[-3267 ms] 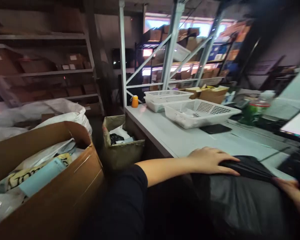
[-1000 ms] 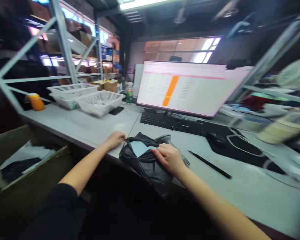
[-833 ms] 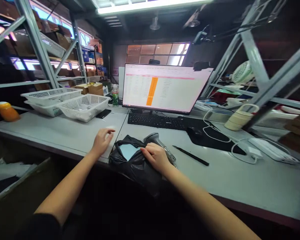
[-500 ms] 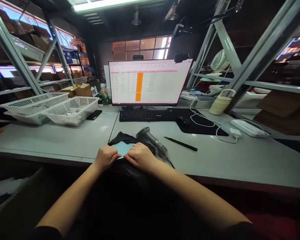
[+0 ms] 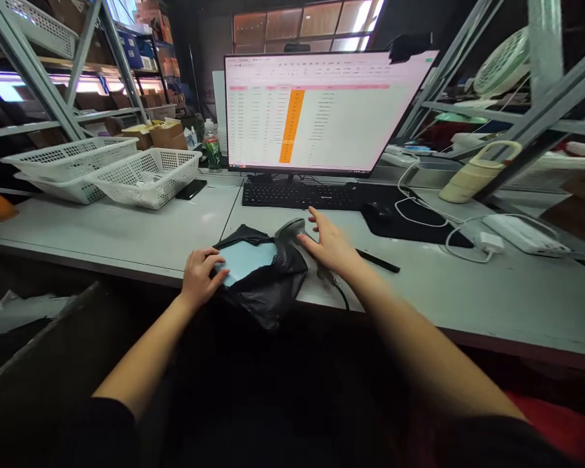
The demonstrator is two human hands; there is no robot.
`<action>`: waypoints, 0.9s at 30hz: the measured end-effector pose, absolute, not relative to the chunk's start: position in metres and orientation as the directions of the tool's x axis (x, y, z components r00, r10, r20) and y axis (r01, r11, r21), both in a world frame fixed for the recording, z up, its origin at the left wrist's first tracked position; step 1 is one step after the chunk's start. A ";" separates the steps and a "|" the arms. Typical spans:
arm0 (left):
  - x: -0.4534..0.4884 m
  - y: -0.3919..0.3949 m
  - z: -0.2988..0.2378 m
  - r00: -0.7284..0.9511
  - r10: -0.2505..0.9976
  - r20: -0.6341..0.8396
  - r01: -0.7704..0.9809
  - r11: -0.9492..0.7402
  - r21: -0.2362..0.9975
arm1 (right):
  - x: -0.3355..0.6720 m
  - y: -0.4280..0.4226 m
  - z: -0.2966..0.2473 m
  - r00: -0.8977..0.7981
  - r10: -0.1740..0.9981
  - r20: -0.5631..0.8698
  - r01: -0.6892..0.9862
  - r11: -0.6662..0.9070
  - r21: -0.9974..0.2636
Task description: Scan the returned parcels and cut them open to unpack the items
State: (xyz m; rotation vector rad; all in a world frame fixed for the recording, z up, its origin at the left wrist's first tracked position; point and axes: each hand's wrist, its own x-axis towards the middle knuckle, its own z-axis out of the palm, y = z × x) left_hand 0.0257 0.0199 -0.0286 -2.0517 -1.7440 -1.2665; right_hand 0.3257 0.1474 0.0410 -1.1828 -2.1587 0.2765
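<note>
A black plastic parcel bag (image 5: 266,283) with a pale blue label (image 5: 246,259) lies at the front edge of the grey table (image 5: 141,234). My left hand (image 5: 201,275) grips the bag's left side, fingers curled at the label's edge. My right hand (image 5: 329,245) hovers with fingers spread over a grey handheld barcode scanner (image 5: 291,227) lying just right of the bag; its cable runs toward the table edge.
A monitor (image 5: 322,110) showing a spreadsheet stands behind a black keyboard (image 5: 299,194) and mouse (image 5: 379,209). A black pen (image 5: 377,260) lies to the right. White baskets (image 5: 143,175), a phone (image 5: 191,189), a bottle (image 5: 212,146) sit left; cables, a tape roll (image 5: 475,179) right.
My right hand has left the bag and moved right and forward, opening over the scanner. The left hand stays on the bag. The camera has tilted down.
</note>
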 end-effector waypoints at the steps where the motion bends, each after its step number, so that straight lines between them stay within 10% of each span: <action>1: 0.027 0.019 -0.029 -0.064 0.749 0.660 0.853 -0.302 0.426 | 0.323 0.161 0.042 -0.377 0.882 0.284 0.700 0.472 -0.536; 6: 0.019 0.031 -0.009 0.035 0.851 0.524 0.814 -0.328 0.479 | 0.315 0.186 0.045 -0.388 0.901 -0.193 0.726 0.170 -0.666; 12: 0.050 0.034 0.025 0.472 0.743 0.475 0.753 -0.619 0.221 | 0.305 0.135 0.075 -0.611 0.719 0.330 0.657 0.694 -0.295; 16: 0.084 0.019 0.017 0.617 0.685 0.387 0.689 -0.708 0.155 | 0.296 0.083 0.091 -0.914 0.370 0.168 0.353 0.927 -0.123; 27: 0.108 0.005 0.026 0.611 0.761 0.219 0.766 -0.638 0.078 | 0.336 0.074 0.069 -0.936 0.341 0.083 0.348 0.932 0.096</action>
